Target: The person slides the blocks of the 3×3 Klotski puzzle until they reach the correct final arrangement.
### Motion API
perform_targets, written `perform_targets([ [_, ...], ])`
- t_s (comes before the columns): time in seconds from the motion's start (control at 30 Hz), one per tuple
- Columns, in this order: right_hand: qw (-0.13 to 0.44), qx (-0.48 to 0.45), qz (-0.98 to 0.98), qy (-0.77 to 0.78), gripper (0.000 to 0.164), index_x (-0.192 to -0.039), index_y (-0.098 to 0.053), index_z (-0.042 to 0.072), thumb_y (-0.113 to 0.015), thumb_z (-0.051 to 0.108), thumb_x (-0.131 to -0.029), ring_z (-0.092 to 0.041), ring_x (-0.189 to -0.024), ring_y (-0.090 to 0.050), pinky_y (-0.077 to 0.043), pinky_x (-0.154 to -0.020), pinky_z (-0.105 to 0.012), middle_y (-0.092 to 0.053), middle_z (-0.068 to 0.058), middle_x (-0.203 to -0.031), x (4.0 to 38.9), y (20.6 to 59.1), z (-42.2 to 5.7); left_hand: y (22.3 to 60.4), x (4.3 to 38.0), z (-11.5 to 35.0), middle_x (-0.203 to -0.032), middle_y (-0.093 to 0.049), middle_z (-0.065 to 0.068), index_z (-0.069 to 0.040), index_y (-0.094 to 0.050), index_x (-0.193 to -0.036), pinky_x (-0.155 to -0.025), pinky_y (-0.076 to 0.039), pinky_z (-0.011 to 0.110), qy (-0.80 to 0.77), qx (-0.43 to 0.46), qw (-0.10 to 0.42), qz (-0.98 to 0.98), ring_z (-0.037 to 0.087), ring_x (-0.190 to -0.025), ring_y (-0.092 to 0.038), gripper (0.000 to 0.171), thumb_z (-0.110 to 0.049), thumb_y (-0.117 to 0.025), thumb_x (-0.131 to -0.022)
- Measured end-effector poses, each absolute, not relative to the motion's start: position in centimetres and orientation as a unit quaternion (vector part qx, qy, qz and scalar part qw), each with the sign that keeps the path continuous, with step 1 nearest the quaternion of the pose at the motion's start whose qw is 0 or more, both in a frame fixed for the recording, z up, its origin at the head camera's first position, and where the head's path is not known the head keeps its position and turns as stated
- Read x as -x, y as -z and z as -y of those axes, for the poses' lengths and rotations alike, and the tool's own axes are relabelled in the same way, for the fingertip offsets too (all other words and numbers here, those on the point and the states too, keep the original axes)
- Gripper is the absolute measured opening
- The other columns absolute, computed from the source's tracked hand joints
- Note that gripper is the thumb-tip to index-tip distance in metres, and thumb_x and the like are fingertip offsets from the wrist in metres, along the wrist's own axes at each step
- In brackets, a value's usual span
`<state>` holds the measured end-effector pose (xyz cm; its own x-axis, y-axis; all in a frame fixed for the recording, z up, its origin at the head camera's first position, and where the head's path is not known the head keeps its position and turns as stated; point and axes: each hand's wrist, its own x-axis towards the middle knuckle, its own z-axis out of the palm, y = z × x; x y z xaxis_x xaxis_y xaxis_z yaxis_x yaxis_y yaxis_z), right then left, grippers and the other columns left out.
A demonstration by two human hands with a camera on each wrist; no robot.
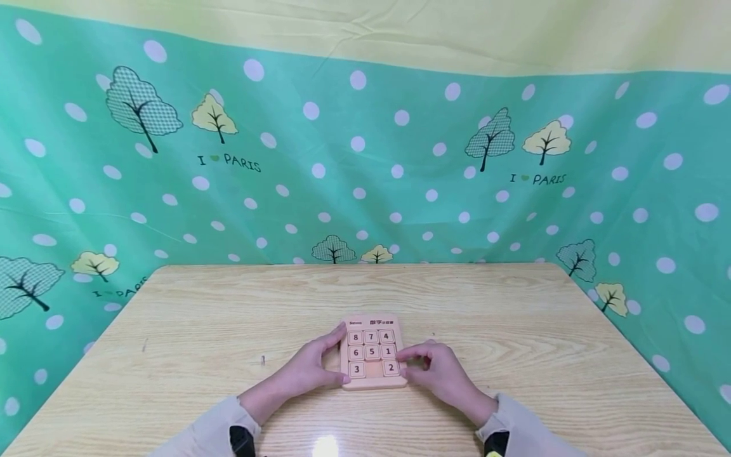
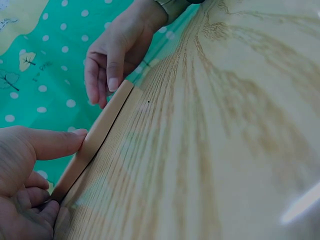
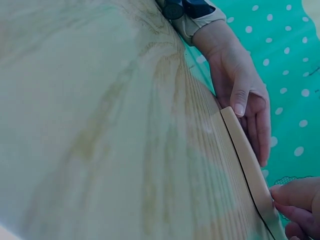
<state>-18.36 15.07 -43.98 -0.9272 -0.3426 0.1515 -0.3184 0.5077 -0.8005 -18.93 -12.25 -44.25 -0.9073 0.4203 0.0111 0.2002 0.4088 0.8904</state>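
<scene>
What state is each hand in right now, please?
Left hand: holding the number slide puzzle by its left side.
Right hand: at the puzzle's right edge; whether it grips cannot be told.

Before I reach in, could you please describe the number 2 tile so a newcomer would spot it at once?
On the wooden table, between the left hand and the right hand, lies a pale puzzle board. Its near row holds the 3 tile, a gap and, rightmost, the 2 tile. It sits just below the 1 tile and alone bears a 2.
</scene>
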Motion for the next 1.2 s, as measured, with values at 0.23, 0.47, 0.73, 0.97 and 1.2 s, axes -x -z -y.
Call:
perform_targets([
  [0.23, 0.013, 0.181, -0.873, 0.452, 0.021, -0.095, -0.074, 0.014, -0.077, 0.011, -0.074, -0.009, -0.069, -0.047, -0.042, -0.061, -0.02, -0.063, 0.003, -0.082, 18.3, 43.8, -14.7, 44.1, 18.8, 12.2, -0.154, -0.021, 0.013, 0.004, -0.028, -0.145, -0.115, -0.012, 0.045, -0.504, -0.186, 0.105, -0.837, 0.03, -0.142, -0.018, 0.094, -0.016, -0.081, -0.07],
  [0.47, 0.013, 0.184, -0.873, 0.451, 0.019, -0.093, -0.075, 0.014, -0.077, 0.011, -0.074, -0.007, -0.068, -0.047, -0.042, -0.06, -0.02, -0.06, 0.005, -0.077, 18.1, 43.7, -14.4, 44.1, 18.7, 12.3, -0.154, -0.022, 0.014, 0.004, -0.028, -0.144, -0.115, -0.012, 0.045, -0.506, -0.179, 0.105, -0.837, 0.031, -0.142, -0.018, 0.094, -0.015, -0.081, -0.07],
  [0.73, 0.015, 0.193, -0.871, 0.451, 0.018, -0.093, -0.074, 0.012, -0.076, 0.01, -0.075, -0.006, -0.07, -0.05, -0.046, -0.061, -0.02, -0.062, 0.006, -0.078, 18.1, 43.8, -13.8, 44.2, 18.9, 12.3, -0.154, -0.022, 0.013, 0.002, -0.028, -0.145, -0.115, -0.012, 0.046, -0.5, -0.186, 0.1, -0.84, 0.032, -0.141, -0.019, 0.096, -0.017, -0.081, -0.068],
  [0.97, 0.016, 0.203, -0.866, 0.457, 0.02, -0.094, -0.074, 0.011, -0.076, 0.009, -0.074, -0.007, -0.069, -0.049, -0.045, -0.061, -0.019, -0.063, 0.005, -0.078, 18.1, 44.0, -13.1, 44.4, 18.9, 12.3, -0.153, -0.021, 0.015, 0.002, -0.028, -0.145, -0.115, -0.011, 0.048, -0.504, -0.19, 0.1, -0.837, 0.034, -0.141, -0.019, 0.095, -0.016, -0.081, -0.068],
  [1.2, 0.007, 0.215, -0.866, 0.452, 0.021, -0.094, -0.075, 0.013, -0.076, 0.008, -0.073, -0.006, -0.068, -0.048, -0.044, -0.06, -0.02, -0.064, 0.005, -0.08, 18.1, 44.0, -12.5, 44.3, 18.9, 12.3, -0.153, -0.021, 0.015, 0.002, -0.028, -0.145, -0.115, -0.012, 0.047, -0.503, -0.192, 0.098, -0.837, 0.033, -0.141, -0.019, 0.095, -0.016, -0.081, -0.069],
])
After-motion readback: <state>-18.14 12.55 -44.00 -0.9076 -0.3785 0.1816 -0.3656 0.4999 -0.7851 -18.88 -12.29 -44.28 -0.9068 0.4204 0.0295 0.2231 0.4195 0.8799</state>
